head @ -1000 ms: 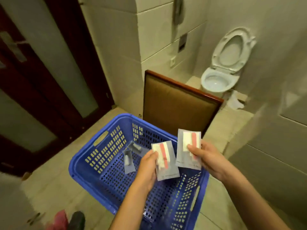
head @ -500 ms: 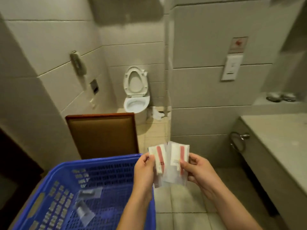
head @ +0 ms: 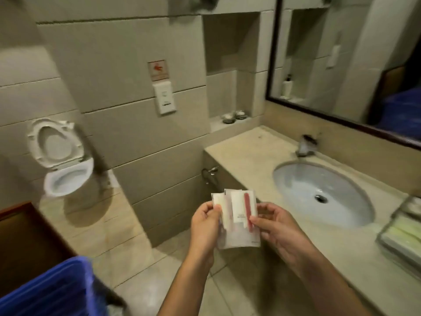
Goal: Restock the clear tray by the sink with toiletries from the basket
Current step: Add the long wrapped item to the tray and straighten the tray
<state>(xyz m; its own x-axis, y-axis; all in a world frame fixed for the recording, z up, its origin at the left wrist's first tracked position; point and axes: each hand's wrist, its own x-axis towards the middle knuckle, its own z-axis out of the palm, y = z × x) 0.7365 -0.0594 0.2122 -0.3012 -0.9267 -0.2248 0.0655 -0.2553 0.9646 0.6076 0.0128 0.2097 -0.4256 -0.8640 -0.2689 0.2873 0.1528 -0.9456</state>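
Note:
Two clear toiletry packets (head: pixel 237 215) with white inserts and red strips overlap in front of me, level with the counter's front edge. My left hand (head: pixel 204 226) pinches their left side and my right hand (head: pixel 276 226) pinches the right side. The clear tray (head: pixel 403 233) sits on the counter at the far right, to the right of the sink (head: pixel 319 192), with pale green and white items inside. A corner of the blue basket (head: pixel 45 290) shows at the bottom left.
A beige counter (head: pixel 248 151) carries the basin and a chrome tap (head: pixel 306 144) under a framed mirror (head: pixel 355 65). A toilet (head: pixel 61 160) with raised seat stands at left. A brown chair back (head: pixel 25 245) is behind the basket. Small dishes (head: pixel 234 116) sit in a wall niche.
My view has swung right from the basket to the sink counter. The two packets, held apart a second ago, now overlap between both hands.

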